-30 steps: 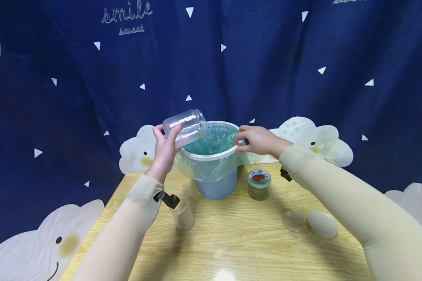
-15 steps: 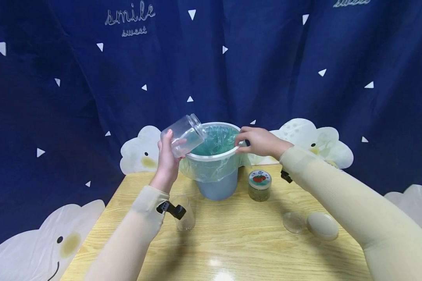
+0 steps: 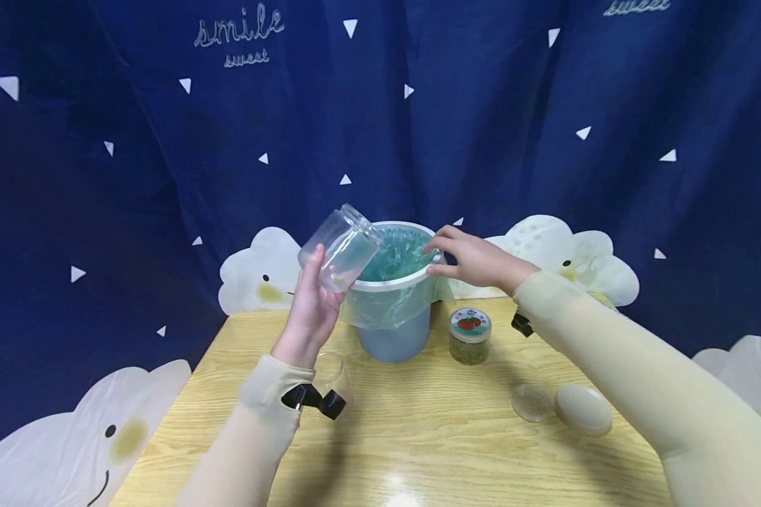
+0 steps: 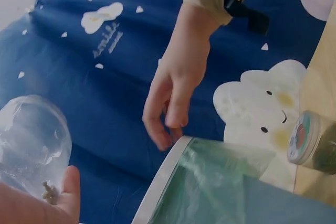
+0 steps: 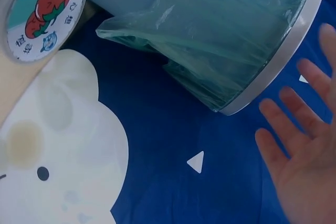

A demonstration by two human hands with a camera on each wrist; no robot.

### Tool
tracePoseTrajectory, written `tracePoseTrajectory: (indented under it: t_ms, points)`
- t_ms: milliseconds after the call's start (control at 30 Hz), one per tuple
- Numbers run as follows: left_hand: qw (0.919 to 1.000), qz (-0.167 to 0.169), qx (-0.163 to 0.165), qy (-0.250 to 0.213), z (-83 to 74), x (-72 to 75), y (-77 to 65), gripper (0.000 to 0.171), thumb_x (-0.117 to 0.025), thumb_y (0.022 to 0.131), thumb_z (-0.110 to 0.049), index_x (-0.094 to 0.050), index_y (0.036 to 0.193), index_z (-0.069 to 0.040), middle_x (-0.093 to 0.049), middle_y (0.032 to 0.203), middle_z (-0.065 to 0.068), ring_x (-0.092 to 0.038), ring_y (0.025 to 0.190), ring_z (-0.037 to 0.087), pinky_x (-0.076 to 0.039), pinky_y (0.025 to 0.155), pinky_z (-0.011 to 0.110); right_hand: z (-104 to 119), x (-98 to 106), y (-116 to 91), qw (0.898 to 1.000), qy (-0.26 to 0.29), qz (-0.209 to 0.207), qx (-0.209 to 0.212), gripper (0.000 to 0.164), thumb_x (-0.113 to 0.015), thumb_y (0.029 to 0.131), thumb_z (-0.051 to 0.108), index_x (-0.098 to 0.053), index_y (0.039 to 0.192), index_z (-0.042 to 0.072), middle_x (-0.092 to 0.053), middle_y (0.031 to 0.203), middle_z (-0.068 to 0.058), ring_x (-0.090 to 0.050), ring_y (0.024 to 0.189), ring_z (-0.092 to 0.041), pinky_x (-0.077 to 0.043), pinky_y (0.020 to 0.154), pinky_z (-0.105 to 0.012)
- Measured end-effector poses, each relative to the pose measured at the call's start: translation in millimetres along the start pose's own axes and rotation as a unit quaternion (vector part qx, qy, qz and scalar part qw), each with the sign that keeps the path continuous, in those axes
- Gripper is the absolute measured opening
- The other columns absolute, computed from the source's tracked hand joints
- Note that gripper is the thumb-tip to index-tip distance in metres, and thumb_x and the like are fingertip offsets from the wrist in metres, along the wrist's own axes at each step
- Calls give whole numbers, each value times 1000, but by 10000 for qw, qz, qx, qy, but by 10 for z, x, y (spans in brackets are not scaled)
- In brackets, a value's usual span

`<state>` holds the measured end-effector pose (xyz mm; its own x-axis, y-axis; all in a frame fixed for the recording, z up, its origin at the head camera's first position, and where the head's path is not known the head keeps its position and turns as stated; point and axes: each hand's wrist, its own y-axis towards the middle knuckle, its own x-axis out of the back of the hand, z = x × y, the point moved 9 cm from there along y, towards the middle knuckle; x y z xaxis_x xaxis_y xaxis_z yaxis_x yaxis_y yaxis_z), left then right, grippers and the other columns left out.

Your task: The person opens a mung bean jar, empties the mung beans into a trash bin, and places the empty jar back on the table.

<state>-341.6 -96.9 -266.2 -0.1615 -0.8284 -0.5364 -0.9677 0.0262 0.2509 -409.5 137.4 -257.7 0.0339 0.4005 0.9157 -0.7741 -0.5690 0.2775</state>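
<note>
My left hand [image 3: 311, 310] grips a clear plastic jar [image 3: 342, 246], tilted with its mouth toward the bin opening. A small brownish lump [image 4: 50, 192] shows in the jar near my thumb in the left wrist view. The blue bin [image 3: 393, 341] with a white rim is lined with a thin green bag [image 3: 380, 306] folded over the edge. At the rim's right side hovers my right hand [image 3: 475, 260], holding nothing. Its fingers spread apart from the rim in the right wrist view.
A short jar [image 3: 471, 338] with a tomato-printed lid stands right of the bin. A clear disc [image 3: 531, 403] and a pale round lid [image 3: 583, 410] lie on the wooden table [image 3: 456, 451]. Another clear jar [image 3: 330, 366] is partly hidden behind my left wrist.
My left hand has turned and shifted right with the jar, tipping its mouth closer over the bin. My right hand's fingers have loosened from the rim and lifted slightly.
</note>
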Motion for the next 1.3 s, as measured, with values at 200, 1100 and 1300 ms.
tracePoseTrajectory:
  t_ms: [200,1100,1300]
  points:
    - [9995,43,-105,-283,76,-53,-126,64,-61,100,-51,-39,146,-12,-53,136,9,-67,109,12,-55,99,27,-2,57,-126,9990,327,-268,-125,48,-60,104,41,-58,141,10,-49,142,-11,-51,133,-33,-43,111,-51]
    - [9982,22,336,-506,338,125,-575,68,-56,99,-63,-38,148,-20,-52,136,-1,-61,115,10,-52,100,21,47,86,-1169,9877,591,-1368,-480,42,-63,104,32,-57,138,8,-58,138,-9,-54,132,-32,-41,110,-56]
    - [9974,582,357,-244,360,97,-690,95,-70,95,-52,-17,162,-13,-25,161,16,-53,131,17,-50,107,25,52,44,-1349,9869,609,-1405,-504,37,-64,104,29,-58,136,12,-60,135,-7,-55,130,-31,-42,107,-56]
